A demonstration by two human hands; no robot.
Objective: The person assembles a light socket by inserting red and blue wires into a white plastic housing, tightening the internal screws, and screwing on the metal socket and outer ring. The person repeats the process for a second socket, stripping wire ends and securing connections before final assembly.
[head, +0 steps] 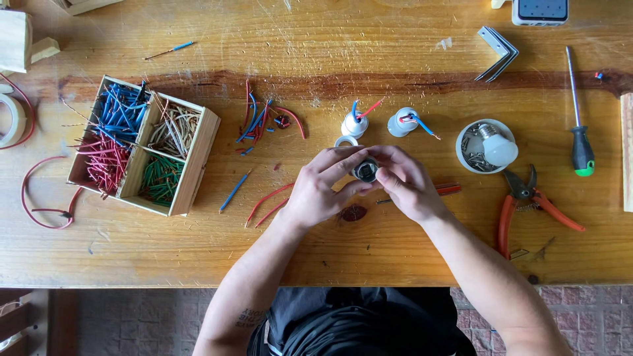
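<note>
Hands meet at the middle of the wooden table [369, 257], both closed around one small lamp socket [366, 171]. The left hand [318, 188] wraps it from its side with the fingers curled over the top, and the right hand [407, 182] pinches it from the other side, so the socket sits clamped between the fingertips of both, its dark open end facing up.

Just beyond the grip lies a white ring [345, 141], and a little further two more white sockets, one [355, 123] with red and blue wires out of it and the other [403, 122] with the same colours trailing off to the right-hand side. A red-handled tool [448, 189] pokes out from behind the right hand, mostly hidden.

Off the right hand's side stand a round white dish [486, 146] holding screws and a light bulb [498, 149], then orange-handled cutters [525, 201] and a screwdriver [578, 112] with a black and green handle. Metal brackets [499, 53] lie well beyond these.

Off the left hand's side are loose red wires [267, 201], a single blue wire [235, 191], a small heap of red and blue wire pieces [264, 118], and further out a wooden box [142, 145] with four compartments of sorted blue, red, green and bare wire. A roll of tape [10, 120] sits at the table's far left edge.
</note>
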